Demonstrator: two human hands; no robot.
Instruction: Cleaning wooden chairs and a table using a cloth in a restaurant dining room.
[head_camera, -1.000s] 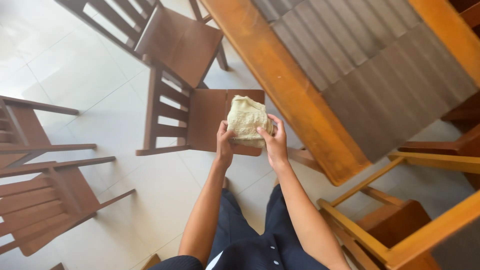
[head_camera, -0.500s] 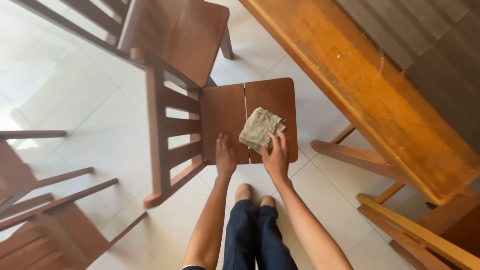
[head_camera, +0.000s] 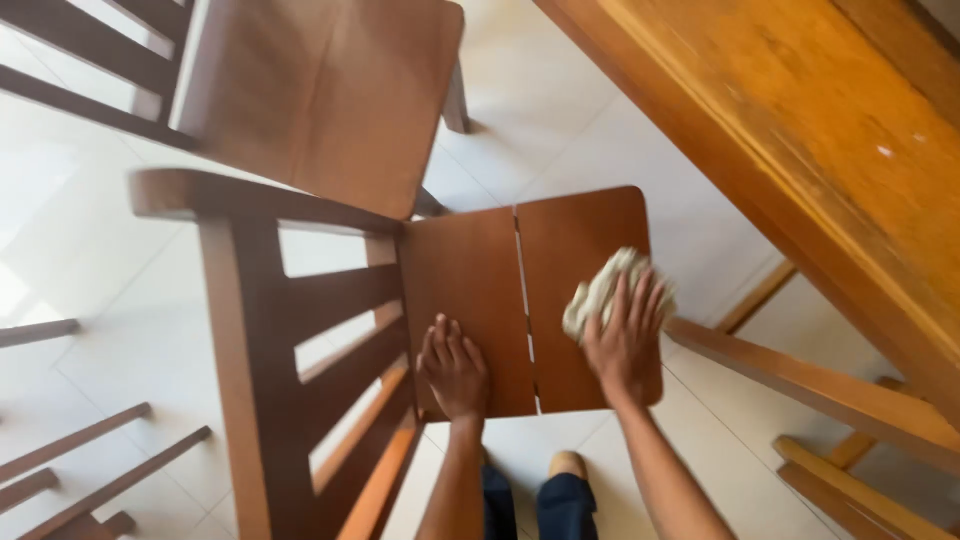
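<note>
— How is the grip of the right hand (head_camera: 625, 345) set?

— The fingers are spread flat and pressed down on a crumpled pale cloth (head_camera: 600, 290), which is pinned against the chair seat (head_camera: 475, 290) near its right edge.

— And the left hand (head_camera: 453, 370)?

— It is laid open, palm down, on the seat's near edge, left of the centre seam; nothing is held.

— What is seen around?

— The chair's slatted back (head_camera: 290, 330) is at the left, a second chair (head_camera: 320, 90) beyond, and a wooden table (head_camera: 800, 130) at the right, over a pale tiled floor (head_camera: 560, 120).
</note>
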